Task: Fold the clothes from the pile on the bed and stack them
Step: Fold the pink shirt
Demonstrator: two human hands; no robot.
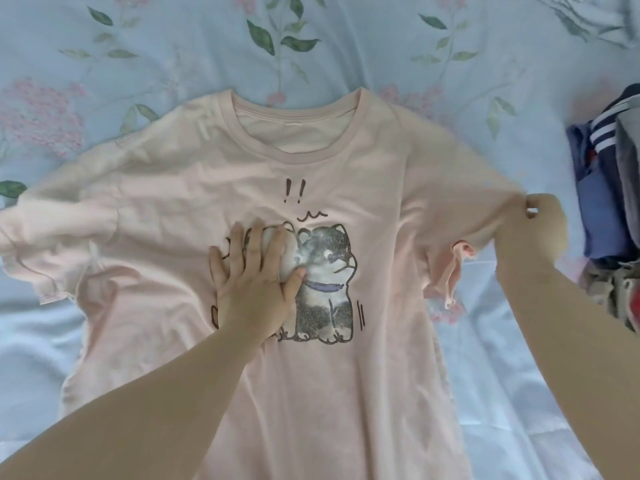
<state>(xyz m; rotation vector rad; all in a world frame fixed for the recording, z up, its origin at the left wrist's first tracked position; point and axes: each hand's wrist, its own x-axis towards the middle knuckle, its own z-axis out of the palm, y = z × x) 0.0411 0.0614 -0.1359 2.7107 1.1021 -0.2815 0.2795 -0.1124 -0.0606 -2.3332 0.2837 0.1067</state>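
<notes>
A pale pink T-shirt [346, 174] with a printed grey dog lies face up across the bed, neck away from me. My left hand [252, 285] presses flat on the chest, fingers spread over the left part of the print. My right hand [533, 230] grips the end of the shirt's right sleeve and holds it out to the side, slightly lifted. The left sleeve lies crumpled at the far left. A heap of clothes [609, 209] in blue, grey and navy with white stripes sits at the right edge, just past my right hand.
The bed is covered by a light blue sheet [173, 46] printed with pink flowers and green leaves. Rumpled grey-white fabric [588, 15] lies at the top right corner. Open sheet shows beyond the shirt's neck and at the lower left.
</notes>
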